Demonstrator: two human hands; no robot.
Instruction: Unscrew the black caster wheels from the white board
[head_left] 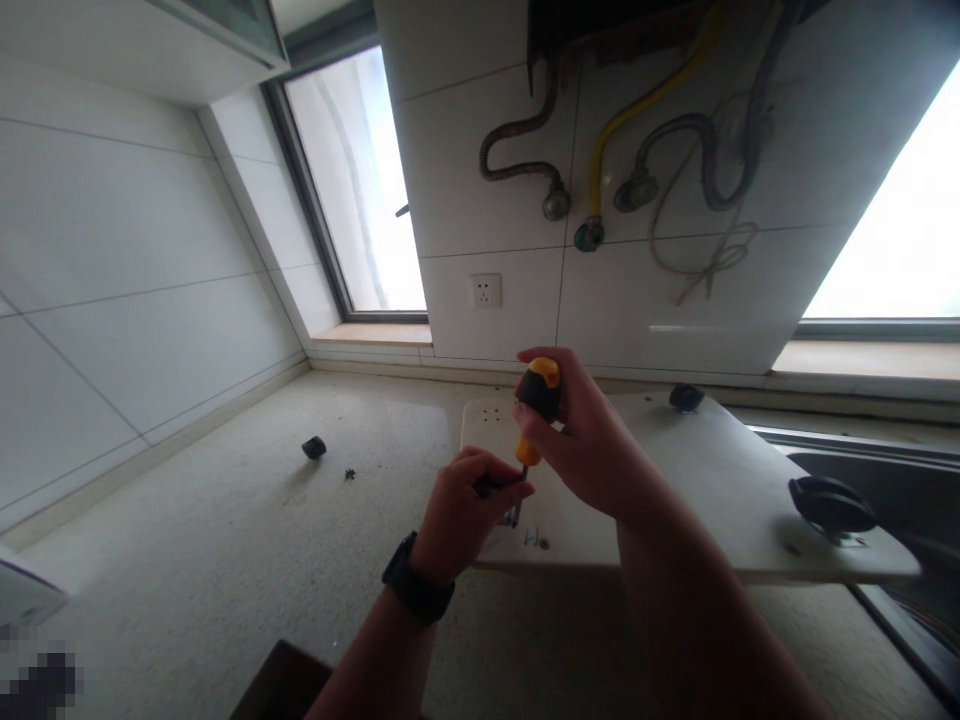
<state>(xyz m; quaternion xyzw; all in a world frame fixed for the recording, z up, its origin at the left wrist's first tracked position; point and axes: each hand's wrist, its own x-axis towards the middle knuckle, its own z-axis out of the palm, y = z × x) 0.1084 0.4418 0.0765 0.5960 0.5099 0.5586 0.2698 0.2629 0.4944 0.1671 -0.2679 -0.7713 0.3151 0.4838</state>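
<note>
In our right hand (581, 432) we grip the screwdriver (538, 397); its metal stick (525, 470) points down, just beside our nearer left hand (463, 502). We can't tell what those curled fingers (484, 463) hold.

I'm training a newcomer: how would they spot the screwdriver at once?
Find the white board on the countertop. Above its left end, the right hand grips the screwdriver. Its orange-and-black handle sets it apart from the all-black casters.

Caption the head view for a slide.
Right grip on a yellow-and-black screwdriver, left grip close by its shaft, over a white board.
</note>
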